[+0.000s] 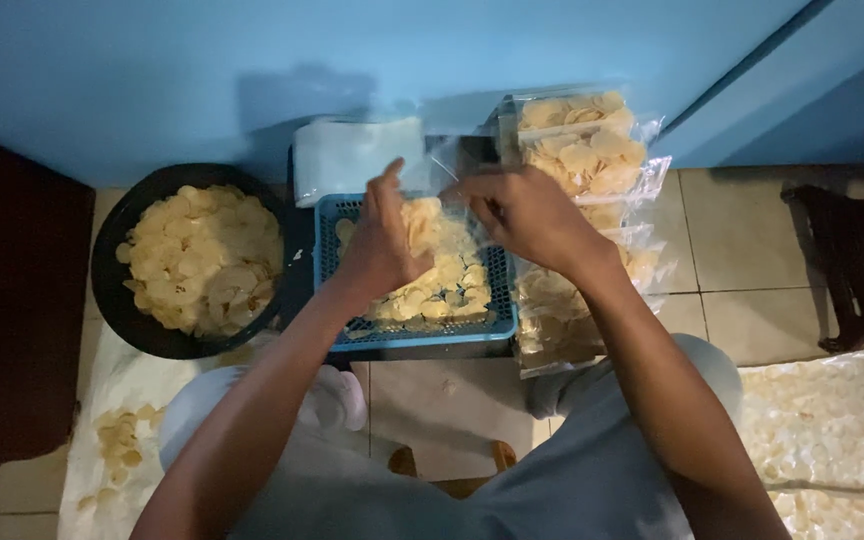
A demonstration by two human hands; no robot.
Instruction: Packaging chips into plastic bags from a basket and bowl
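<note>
Two bare hands over a blue basket (407, 335) of pale crackers on a tiled floor. Left hand (384, 240) and right hand (530, 215), fingers closed on the mouth of a clear plastic bag (442, 215) partly filled with crackers. Probably light, slippery film, brittle contents; best held by the top edge. Black bowl (112, 290) of crackers at left, stacked filled bags (592, 150) at right.

Dim, bluish indoor light; soft shadow on wall (282, 95); corners dark; slight overall softness.
</note>
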